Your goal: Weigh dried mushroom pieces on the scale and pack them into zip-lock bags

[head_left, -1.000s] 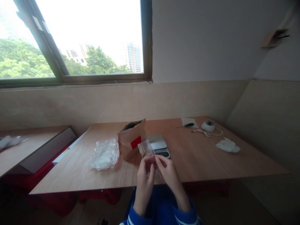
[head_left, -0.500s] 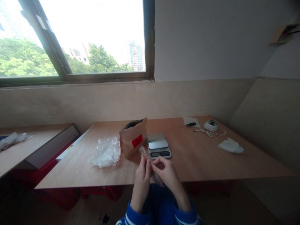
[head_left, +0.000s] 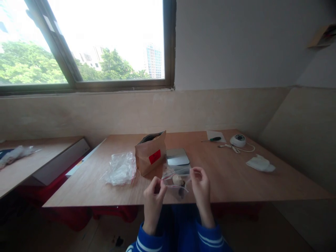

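Observation:
Between my hands a clear zip bag (head_left: 172, 180) is stretched out, with a pale round piece (head_left: 177, 180) and something dark visible in it; their kind I cannot make out. My left hand (head_left: 154, 190) pinches the bag's left edge, and my right hand (head_left: 200, 182) pinches its right edge. Just beyond the bag lies a kitchen scale (head_left: 177, 156), its front partly hidden by the plastic. To the left of the scale stands an open brown paper pouch (head_left: 150, 155) with a red label.
A heap of clear zip bags (head_left: 120, 168) lies left of the pouch. Toward the back right of the table (head_left: 220, 175) are a green-handled screwdriver (head_left: 215, 139) on white paper, a white dome camera (head_left: 238, 140) with its cable, and a crumpled white wrapper (head_left: 260, 163).
My hands have moved apart, the right one going right and the left slightly left. The zip bag, bunched up between my fingers before, is now spread wide.

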